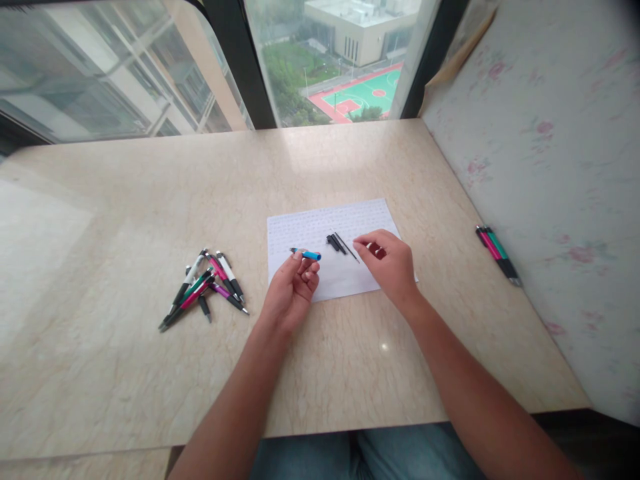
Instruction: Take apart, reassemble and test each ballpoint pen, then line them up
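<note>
Left of the written sheet, a loose pile of pens is lying. Over the sheet's left part, the left hand is pinching a blue pen barrel between thumb and fingers, its other fingers curling loosely. On the middle of the sheet, short black pen parts are resting beside a thin dark refill. Over the sheet's right part, the right hand is bringing thumb and forefinger nearly together; whether it is gripping something small, I cannot tell. Well right of the sheet, two pens, pink and green, are lying side by side.
</note>
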Demonstrator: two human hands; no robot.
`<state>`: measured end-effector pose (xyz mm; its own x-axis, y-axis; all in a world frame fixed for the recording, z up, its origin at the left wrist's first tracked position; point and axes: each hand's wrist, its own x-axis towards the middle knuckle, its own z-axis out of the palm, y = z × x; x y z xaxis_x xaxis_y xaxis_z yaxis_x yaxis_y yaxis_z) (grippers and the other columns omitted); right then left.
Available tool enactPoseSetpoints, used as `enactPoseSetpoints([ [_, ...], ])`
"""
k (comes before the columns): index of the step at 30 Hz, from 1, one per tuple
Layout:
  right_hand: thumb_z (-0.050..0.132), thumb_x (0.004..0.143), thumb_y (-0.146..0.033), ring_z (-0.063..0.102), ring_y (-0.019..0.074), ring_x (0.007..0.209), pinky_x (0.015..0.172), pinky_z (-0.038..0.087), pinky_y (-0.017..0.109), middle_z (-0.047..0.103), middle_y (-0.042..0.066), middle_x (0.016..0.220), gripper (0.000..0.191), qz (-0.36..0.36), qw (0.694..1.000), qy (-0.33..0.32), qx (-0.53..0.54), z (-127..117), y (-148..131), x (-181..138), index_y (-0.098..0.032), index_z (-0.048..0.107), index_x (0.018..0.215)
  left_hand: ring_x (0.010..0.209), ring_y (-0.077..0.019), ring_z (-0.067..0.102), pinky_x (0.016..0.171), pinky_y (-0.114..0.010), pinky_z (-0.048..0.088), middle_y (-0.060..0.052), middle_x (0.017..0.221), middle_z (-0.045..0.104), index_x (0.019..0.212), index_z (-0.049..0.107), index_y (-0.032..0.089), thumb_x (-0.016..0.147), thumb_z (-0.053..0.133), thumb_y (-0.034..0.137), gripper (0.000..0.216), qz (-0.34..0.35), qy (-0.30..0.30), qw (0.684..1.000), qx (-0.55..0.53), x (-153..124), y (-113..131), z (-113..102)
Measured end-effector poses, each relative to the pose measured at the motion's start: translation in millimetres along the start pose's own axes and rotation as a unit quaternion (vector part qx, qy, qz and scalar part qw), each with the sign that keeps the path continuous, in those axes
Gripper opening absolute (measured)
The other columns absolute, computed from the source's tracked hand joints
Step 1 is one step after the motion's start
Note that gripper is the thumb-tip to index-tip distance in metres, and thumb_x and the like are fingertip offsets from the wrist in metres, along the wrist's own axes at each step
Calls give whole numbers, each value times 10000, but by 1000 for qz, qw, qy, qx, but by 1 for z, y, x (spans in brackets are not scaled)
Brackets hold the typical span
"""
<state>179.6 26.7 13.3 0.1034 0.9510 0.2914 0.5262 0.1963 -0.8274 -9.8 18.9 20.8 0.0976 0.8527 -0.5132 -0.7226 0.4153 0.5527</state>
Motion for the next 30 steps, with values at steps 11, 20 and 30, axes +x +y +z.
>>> enactPoseSetpoints([
  [11, 625, 873, -305, 585, 179, 773, 557, 287, 291, 661, 46, 903, 94, 20, 939, -104, -328, 1, 6, -7, -214, 636, 855, 610, -46, 630, 531, -105, 507, -22, 789, 674, 804, 626, 130, 907, 616, 185, 117, 20, 22, 999, -32, 3, 2, 0],
  [20, 542, 927, -234, 603, 198, 806, 598, 350, 300, 665, 72, 903, 131, 7, 952, -100, -290, 1, 9, -3, -185, 613, 828, 611, -55, 622, 519, -116, 492, -38, 795, 674, 815, 628, 115, 932, 574, 176, 142, 17, 26, 999, -40, 3, 3, -2],
  [30, 642, 845, -246, 637, 157, 752, 688, 525, 308, 676, 27, 841, 98, -11, 991, -44, 125, 0, -10, -5, -213, 641, 938, 583, -34, 603, 549, -116, 495, -15, 766, 656, 820, 610, 115, 1001, 450, 190, 253, 31, 29, 995, -85, 1, 12, 0],
])
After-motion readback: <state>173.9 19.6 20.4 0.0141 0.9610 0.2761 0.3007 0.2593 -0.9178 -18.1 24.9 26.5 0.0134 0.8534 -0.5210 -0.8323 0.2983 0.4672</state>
